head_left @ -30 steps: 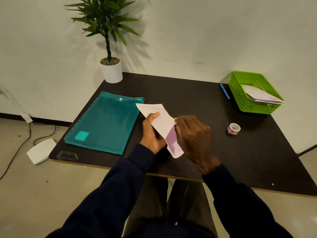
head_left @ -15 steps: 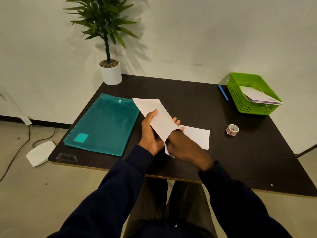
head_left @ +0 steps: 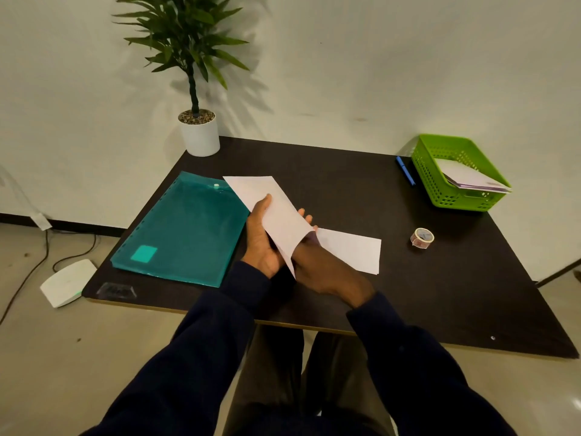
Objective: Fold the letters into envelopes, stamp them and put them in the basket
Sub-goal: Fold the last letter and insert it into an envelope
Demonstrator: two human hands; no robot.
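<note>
My left hand [head_left: 259,240] grips a white envelope [head_left: 276,212] and holds it tilted above the dark table [head_left: 440,294], thumb on top. My right hand [head_left: 323,265] reaches under the envelope's lower end, where its fingers are hidden. A folded white letter [head_left: 352,250] lies flat on the table just right of both hands. The green basket [head_left: 427,177] stands at the back right with a few envelopes inside. A small roll of stamps [head_left: 422,237] sits in front of the basket.
A teal plastic folder [head_left: 185,231] lies on the table's left part. A potted plant [head_left: 201,136] stands at the back left corner. Beside the basket lies a blue pen [head_left: 405,170]. A white device [head_left: 67,281] and cables lie on the floor at left.
My right hand left the top of the envelope's pink lower end and went beneath the envelope. The folded white letter now lies uncovered on the table.
</note>
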